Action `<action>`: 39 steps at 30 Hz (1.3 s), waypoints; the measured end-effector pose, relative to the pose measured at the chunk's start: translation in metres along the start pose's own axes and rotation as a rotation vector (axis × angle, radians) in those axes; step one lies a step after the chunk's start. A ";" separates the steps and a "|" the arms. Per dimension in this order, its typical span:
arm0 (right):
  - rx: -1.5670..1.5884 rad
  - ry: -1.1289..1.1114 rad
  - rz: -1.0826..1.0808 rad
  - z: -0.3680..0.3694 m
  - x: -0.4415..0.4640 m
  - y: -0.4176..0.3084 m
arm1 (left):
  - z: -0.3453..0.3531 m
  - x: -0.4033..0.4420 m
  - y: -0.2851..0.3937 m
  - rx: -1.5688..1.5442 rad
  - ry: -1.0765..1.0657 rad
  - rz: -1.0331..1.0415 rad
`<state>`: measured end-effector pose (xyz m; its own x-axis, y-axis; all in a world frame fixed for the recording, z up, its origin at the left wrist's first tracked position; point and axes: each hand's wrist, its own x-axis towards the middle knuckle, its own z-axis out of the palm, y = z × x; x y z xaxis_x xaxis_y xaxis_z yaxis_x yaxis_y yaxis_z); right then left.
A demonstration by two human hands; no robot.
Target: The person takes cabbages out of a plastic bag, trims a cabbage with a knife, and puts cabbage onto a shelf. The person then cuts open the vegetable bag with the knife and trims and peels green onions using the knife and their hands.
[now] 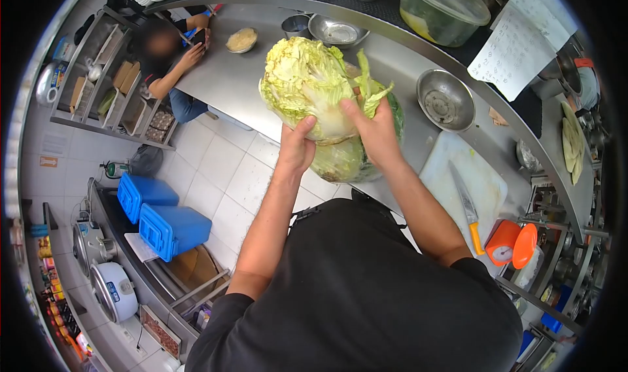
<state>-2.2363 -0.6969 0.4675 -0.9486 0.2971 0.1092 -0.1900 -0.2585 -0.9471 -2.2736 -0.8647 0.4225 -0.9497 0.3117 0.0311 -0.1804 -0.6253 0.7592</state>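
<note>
A large pale-green napa cabbage is held up in front of me at the steel counter. My left hand grips its lower left side, thumb over the front. At its right side, my right hand is closed with the thumb pressed on the cabbage; most of its fingers are hidden. A torn outer leaf sticks out beside that hand. Just below and behind the cabbage lies more leafy green produce, seemingly in clear plastic, at the counter's edge.
To the right are a white cutting board, an orange-handled knife, an orange scale and a steel bowl. Another person sits at the far left holding a phone. A raised shelf borders the counter's back.
</note>
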 end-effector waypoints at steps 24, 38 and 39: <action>0.244 0.013 0.689 -0.071 0.077 0.114 | -0.040 -0.022 0.034 -0.203 0.161 0.170; -1.024 -0.298 -0.207 -0.028 0.007 0.056 | -0.107 -0.085 0.038 -0.228 0.276 0.211; -0.999 -0.371 -0.230 -0.023 0.007 0.060 | -0.115 -0.093 0.032 -0.227 0.277 0.201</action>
<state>-2.2485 -0.6896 0.4045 -0.9658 -0.0963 0.2406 -0.2402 0.6808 -0.6919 -2.2203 -0.9963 0.3688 -0.9992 -0.0180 -0.0359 -0.0067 -0.8060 0.5918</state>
